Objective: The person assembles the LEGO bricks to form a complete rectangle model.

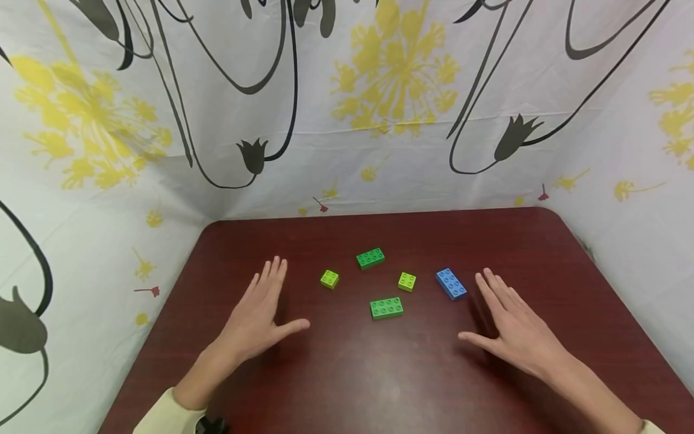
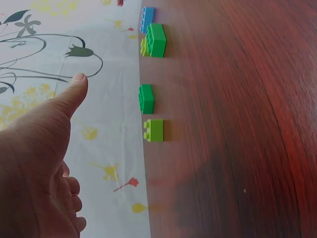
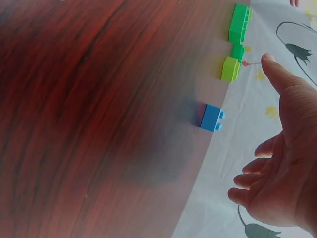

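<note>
Both the left hand (image 1: pixel 259 319) and the right hand (image 1: pixel 514 331) are widely spread above the table (image 1: pixel 347 386), fingers straight and thumbs held apart, and neither has hold of anything. Between them, studs upward, lie the blue brick (image 1: pixel 451 284), near the right fingertips, the left lime brick (image 1: pixel 329 279), on the left hand's side, the right lime brick (image 1: pixel 407 282), the far green brick (image 1: pixel 371 259) and the near green brick (image 1: pixel 387 308). In my judgement, to grip such small pieces well, one should come from above, pinch two opposite sides with thumb and forefinger, and avoid pushing the neighbours. By count, there are two hands and five bricks: two lime, two green, one blue
</note>
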### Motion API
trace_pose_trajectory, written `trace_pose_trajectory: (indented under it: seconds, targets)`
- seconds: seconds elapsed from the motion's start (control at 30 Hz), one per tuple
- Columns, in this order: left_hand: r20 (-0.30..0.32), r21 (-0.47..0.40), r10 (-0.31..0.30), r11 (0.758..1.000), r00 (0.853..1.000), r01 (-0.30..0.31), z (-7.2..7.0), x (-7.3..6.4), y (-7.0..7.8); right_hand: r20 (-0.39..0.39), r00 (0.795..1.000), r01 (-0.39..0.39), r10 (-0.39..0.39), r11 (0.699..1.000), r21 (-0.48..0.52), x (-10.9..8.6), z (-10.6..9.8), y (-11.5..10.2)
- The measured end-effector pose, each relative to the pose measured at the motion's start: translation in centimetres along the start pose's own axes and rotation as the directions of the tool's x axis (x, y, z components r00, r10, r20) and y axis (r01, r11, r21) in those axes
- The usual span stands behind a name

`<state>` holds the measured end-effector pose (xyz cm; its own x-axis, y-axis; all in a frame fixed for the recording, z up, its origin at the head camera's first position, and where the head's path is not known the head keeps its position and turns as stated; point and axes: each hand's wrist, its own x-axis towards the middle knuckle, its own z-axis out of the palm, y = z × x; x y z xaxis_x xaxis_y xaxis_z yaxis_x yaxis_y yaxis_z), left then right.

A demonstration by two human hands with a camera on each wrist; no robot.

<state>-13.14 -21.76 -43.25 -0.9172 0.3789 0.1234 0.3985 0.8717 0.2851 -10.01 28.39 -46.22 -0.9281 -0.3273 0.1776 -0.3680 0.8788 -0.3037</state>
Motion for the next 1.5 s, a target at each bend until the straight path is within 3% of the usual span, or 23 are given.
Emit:
trace_pose_trajectory:
  seconds: [0.27, 0.63, 0.93, 1.2, 1.5]
  targets:
    - [0.060, -0.200, -0.016, 0.979, 0.998, 0.028, 0.6, 0.9, 1.3, 0.066, 0.996, -0.060, 0.055, 0.996, 0.072, 1.2, 0.2, -0.6]
    - [0.154, -0.396, -0.025, 0.914, 0.988, 0.085, 1.9, 1.8, 3.1, 0.119, 0.988, -0.127, 0.102, 0.965, 0.228, 2.5, 1.3, -1.0]
    - [0.194, -0.466, -0.005, 0.880, 0.981, 0.097, 3.8, 2.6, 4.6, 0.114, 0.989, -0.129, 0.099, 0.946, 0.297, 3.0, 2.5, -1.0]
    - [0.176, -0.524, 0.064, 0.851, 0.982, 0.038, 5.9, 3.5, 5.6, 0.101, 0.988, -0.146, 0.117, 0.914, 0.377, 4.0, 3.5, -0.3]
    - [0.186, -0.516, 0.094, 0.856, 0.978, 0.016, 8.4, 4.3, 6.6, 0.064, 0.988, -0.153, 0.140, 0.909, 0.388, 5.0, 4.4, 0.2]
